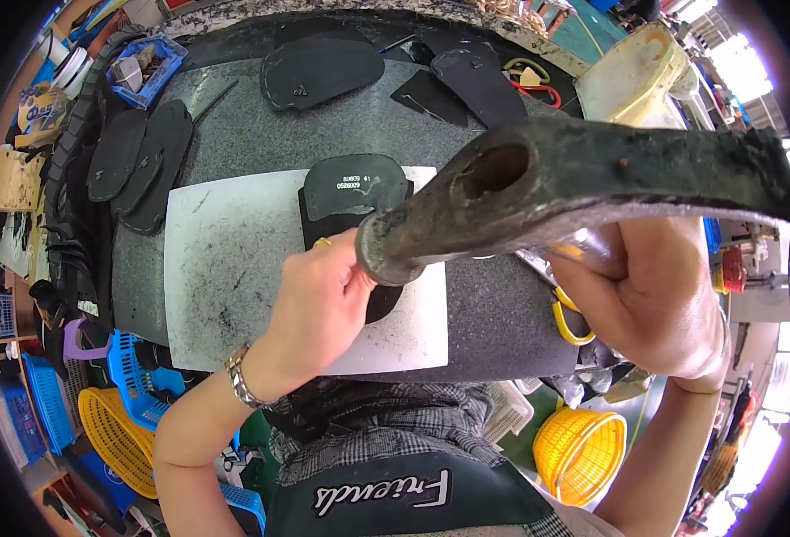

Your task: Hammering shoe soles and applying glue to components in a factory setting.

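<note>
My right hand [659, 300] is wrapped round a hammer [610, 166], raised close to the camera. Its worn dark metal head, with a hole in it, stretches across the upper right and covers part of the bench. My left hand [314, 313] is closed over a flat black piece [350, 192] with rounded corners and pale print. Part of the hammer head hides the left fingertips, so what they grip cannot be made out. Beneath the black piece lies a scuffed white board [220, 277] on the grey speckled bench top [243, 134].
More black shaped pieces [323, 72] lie at the back, with a stack of them [149, 161] at the left. A blue basket [149, 72] stands at the far left corner. Yellow-handled scissors [572, 322] lie by my right hand. Yellow baskets [578, 452] stand below the bench.
</note>
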Demonstrator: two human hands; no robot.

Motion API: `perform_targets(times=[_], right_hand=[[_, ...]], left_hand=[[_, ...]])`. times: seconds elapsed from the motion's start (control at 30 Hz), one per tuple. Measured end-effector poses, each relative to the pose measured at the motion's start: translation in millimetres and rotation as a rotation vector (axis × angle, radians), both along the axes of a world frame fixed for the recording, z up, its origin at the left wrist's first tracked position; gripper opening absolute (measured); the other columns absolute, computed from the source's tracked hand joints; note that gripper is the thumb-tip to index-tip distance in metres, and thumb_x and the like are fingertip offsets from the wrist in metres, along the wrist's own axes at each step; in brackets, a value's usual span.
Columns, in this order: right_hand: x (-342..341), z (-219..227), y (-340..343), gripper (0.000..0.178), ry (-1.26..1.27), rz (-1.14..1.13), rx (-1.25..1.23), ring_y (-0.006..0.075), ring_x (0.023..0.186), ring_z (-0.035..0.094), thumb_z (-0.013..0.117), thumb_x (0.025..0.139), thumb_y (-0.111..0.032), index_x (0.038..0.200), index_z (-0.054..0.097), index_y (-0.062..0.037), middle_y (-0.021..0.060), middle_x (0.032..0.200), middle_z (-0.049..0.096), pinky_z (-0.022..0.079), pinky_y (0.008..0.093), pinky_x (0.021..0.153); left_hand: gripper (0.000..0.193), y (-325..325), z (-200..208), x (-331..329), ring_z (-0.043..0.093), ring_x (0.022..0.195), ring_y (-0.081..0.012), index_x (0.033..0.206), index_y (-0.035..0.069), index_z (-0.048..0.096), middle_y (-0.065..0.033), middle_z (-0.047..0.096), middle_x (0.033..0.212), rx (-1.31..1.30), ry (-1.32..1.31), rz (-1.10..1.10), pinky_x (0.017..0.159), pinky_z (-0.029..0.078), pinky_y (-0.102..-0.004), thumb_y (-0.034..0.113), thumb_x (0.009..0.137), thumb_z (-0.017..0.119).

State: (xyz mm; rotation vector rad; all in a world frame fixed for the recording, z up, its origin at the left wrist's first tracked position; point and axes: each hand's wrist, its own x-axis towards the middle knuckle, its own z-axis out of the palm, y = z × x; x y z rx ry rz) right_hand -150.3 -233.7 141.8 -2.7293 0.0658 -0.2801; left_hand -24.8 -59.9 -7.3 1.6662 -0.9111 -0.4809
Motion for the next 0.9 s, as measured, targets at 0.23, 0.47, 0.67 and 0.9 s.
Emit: perform_targets(times=[0.23,0.47,0.67,0.9], right_hand=[[-2.2,-9.3,-12.9,0.025,0.144,0.118,-0.07,0.0284,0.078,0.058,0.067,0.074,-0.002,0.098,0.061,-0.0016,0.0135,0.093,0.06,0.046,0.0358,0.07],[-4.6,-2.7,-4.7,0.029,0.333,0.028,-0.174,0.0296,0.079,0.054,0.067,0.071,-0.003,0.099,0.06,-0.002,0.0136,0.091,0.056,0.044,0.0381,0.071],[5.9,7.3,-2.1,0.025,0.059,0.004,-0.024,0.0254,0.058,0.049,0.066,0.068,0.002,0.092,0.061,0.0013,0.0114,0.076,0.054,0.039,0.0367,0.056],[7.6,-6.4,-18.1,0.026,0.164,0.017,-0.05,0.031,0.051,0.05,0.062,0.075,0.0,0.1,0.054,0.0033,0.0146,0.063,0.053,0.042,0.0342,0.051]], left_hand=[[0.011,1.1,5.5,-7.6,0.062,0.069,-0.0308,0.084,0.004,0.063,-0.0099,0.065,0.08,0.186,-0.394,-0.009,0.06,0.049,-0.0374,0.009,0.076,0.069],[0.01,-9.0,2.2,4.7,0.058,0.061,-0.0283,0.086,0.001,0.056,-0.0113,0.059,0.071,-0.001,0.085,0.015,0.054,0.048,-0.0329,-0.003,0.077,0.059],[0.009,-3.7,-5.7,-3.9,0.057,0.063,-0.0319,0.082,0.001,0.057,-0.0121,0.059,0.071,0.009,-0.258,0.03,0.055,0.047,-0.0352,-0.001,0.075,0.061],[0.006,-10.8,-4.4,5.8,0.064,0.072,-0.0092,0.085,0.0,0.057,-0.012,0.065,0.074,-0.072,0.212,0.044,0.059,0.048,-0.0248,-0.001,0.082,0.062]])
